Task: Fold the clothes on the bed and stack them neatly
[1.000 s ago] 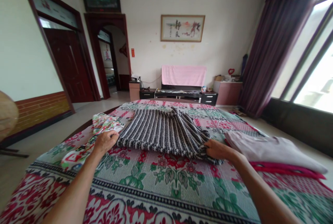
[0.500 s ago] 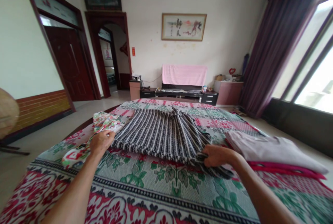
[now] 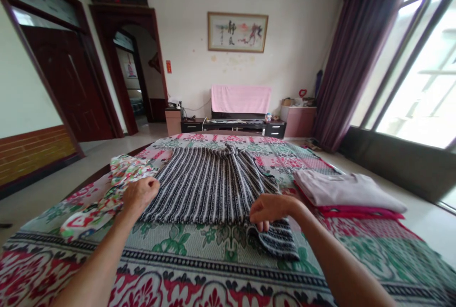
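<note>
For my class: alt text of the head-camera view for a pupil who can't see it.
A black-and-white striped garment lies on a flowered cover, the left hand closed at its left edge, the right hand over its near right side. A colourful printed cloth lies left, folded clothes right.

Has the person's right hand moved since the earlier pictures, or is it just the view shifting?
Yes: measured against the folded grey top, the right hand has moved left, away from it, and somewhat nearer the person.
</note>
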`<state>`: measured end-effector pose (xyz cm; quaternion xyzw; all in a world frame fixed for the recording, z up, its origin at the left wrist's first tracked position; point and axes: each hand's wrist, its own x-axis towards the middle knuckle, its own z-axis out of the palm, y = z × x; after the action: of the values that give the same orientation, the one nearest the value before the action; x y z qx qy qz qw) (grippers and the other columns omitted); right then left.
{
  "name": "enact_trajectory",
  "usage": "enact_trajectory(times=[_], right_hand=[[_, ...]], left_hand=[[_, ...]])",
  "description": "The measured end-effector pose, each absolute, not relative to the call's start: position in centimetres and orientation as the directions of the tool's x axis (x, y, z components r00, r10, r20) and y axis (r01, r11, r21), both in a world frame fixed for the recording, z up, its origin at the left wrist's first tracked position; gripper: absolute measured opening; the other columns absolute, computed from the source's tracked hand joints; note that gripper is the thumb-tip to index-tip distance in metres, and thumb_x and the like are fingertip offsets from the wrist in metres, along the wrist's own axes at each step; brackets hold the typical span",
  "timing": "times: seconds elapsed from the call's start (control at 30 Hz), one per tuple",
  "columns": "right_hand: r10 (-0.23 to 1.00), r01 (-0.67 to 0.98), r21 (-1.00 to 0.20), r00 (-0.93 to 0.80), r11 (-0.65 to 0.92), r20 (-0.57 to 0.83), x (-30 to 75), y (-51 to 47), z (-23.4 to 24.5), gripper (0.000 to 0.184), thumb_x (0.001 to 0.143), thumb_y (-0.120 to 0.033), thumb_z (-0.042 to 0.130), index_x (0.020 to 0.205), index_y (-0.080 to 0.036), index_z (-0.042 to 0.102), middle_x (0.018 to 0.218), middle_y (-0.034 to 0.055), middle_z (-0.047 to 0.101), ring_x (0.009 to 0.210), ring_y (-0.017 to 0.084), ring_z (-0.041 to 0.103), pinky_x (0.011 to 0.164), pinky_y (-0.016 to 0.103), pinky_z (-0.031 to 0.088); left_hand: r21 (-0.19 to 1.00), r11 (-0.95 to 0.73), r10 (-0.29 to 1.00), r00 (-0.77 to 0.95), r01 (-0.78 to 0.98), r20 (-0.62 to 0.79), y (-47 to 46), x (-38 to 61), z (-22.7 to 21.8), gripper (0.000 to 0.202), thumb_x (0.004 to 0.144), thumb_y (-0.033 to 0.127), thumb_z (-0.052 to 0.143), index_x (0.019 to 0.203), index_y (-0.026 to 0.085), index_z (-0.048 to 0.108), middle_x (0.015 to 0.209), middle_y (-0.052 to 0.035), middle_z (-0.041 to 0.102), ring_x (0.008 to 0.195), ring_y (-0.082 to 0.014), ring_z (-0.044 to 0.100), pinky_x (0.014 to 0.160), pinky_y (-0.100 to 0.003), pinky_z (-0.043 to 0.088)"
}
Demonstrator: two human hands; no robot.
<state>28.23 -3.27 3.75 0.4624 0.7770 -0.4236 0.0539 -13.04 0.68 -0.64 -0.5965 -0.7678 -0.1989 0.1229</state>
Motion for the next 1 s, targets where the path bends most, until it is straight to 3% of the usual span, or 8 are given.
enact_trajectory(times=[0.07, 0.13, 0.2, 0.23, 0.37, 0.6, 0.8, 1.0], right_hand=[[0.831, 0.796, -0.551, -0.469, 0.251, -0.299, 28.5, -2.0, 2.8, 0.025, 0.078, -0.031, 0.049, 0.080, -0.016, 0.070, 0.072, 0.0016, 0.069, 0.066, 0.013, 0.062, 0.060, 0.021, 0.042], [0.976, 0.875, -0.444, -0.217, 0.193, -0.004, 29.6, -0.2, 1.7, 0.027, 0.077, -0.030, 0.048, 0.083, -0.016, 0.071, 0.076, 0.0029, 0.069, 0.072, 0.015, 0.061, 0.063, 0.022, 0.041], [0.984, 0.928, -0.373, 0.056, 0.013, 0.172, 31.3, 1.8, 0.5, 0.030, 0.078, -0.034, 0.048, 0.086, -0.015, 0.071, 0.082, 0.0063, 0.070, 0.078, 0.018, 0.062, 0.067, 0.024, 0.041], [0.972, 0.934, -0.354, 0.132, -0.055, 0.196, 32.1, 2.8, -0.1, 0.032, 0.078, -0.037, 0.049, 0.087, -0.015, 0.071, 0.086, 0.0084, 0.071, 0.080, 0.019, 0.062, 0.068, 0.024, 0.041], [0.957, 0.936, -0.294, 0.247, -0.195, 0.153, 34.4, 5.9, -1.8, 0.044, 0.082, -0.047, 0.045, 0.088, -0.012, 0.071, 0.090, 0.0148, 0.070, 0.084, 0.022, 0.063, 0.071, 0.027, 0.043], [0.954, 0.934, -0.234, 0.293, -0.272, 0.060, 33.3, 9.1, -1.6, 0.064, 0.083, -0.059, 0.041, 0.101, -0.005, 0.069, 0.103, 0.0250, 0.066, 0.099, 0.032, 0.062, 0.078, 0.035, 0.046], [0.966, 0.957, -0.181, 0.244, -0.226, 0.084, 32.1, 10.2, -2.2, 0.049, 0.084, -0.050, 0.044, 0.101, -0.013, 0.070, 0.104, 0.0192, 0.068, 0.099, 0.029, 0.063, 0.078, 0.034, 0.047], [0.923, 0.922, -0.277, 0.331, -0.272, 0.195, 34.4, 10.0, -3.2, 0.049, 0.089, -0.042, 0.033, 0.096, -0.012, 0.072, 0.098, 0.0194, 0.069, 0.095, 0.029, 0.064, 0.076, 0.033, 0.046]], left_hand=[[0.114, 0.119, 0.897, -0.156, 0.986, 0.414, 0.9, -11.6, -1.8, 0.033, 0.082, 0.035, 0.039, 0.083, 0.023, 0.070, 0.076, -0.0056, 0.068, 0.072, -0.0204, 0.062, 0.065, -0.028, 0.042], [0.074, 0.011, 0.905, -0.041, 0.997, 0.424, 1.1, -10.5, -3.2, 0.032, 0.082, 0.035, 0.041, 0.090, 0.021, 0.069, 0.087, -0.0067, 0.068, 0.080, -0.0199, 0.062, 0.072, -0.027, 0.044], [0.047, -0.074, 0.893, 0.045, 0.996, 0.448, 1.4, -10.0, -4.6, 0.033, 0.083, 0.034, 0.042, 0.097, 0.019, 0.067, 0.096, -0.0082, 0.067, 0.090, -0.0201, 0.061, 0.082, -0.028, 0.044], [0.037, -0.096, 0.887, 0.069, 0.995, 0.457, 1.6, -9.9, -5.1, 0.034, 0.084, 0.034, 0.042, 0.099, 0.018, 0.067, 0.098, -0.0086, 0.067, 0.094, -0.0202, 0.060, 0.085, -0.028, 0.043], [0.007, -0.104, 0.881, 0.089, 0.995, 0.465, 2.0, -10.2, -6.2, 0.034, 0.086, 0.033, 0.039, 0.102, 0.017, 0.065, 0.099, -0.0080, 0.065, 0.099, -0.0195, 0.059, 0.091, -0.028, 0.041], [-0.015, -0.089, 0.878, 0.085, 0.996, 0.471, 2.1, -10.3, -6.2, 0.032, 0.086, 0.032, 0.040, 0.101, 0.018, 0.065, 0.099, -0.0070, 0.064, 0.098, -0.0197, 0.059, 0.089, -0.029, 0.041], [-0.007, -0.095, 0.877, 0.087, 0.995, 0.472, 2.2, -10.3, -6.4, 0.032, 0.086, 0.032, 0.040, 0.102, 0.017, 0.064, 0.099, -0.0076, 0.064, 0.098, -0.0201, 0.058, 0.090, -0.030, 0.041], [0.004, -0.080, 0.880, 0.069, 0.997, 0.470, 2.2, -10.2, -6.4, 0.032, 0.086, 0.033, 0.041, 0.102, 0.018, 0.064, 0.101, -0.0073, 0.064, 0.098, -0.0206, 0.058, 0.089, -0.030, 0.041]])
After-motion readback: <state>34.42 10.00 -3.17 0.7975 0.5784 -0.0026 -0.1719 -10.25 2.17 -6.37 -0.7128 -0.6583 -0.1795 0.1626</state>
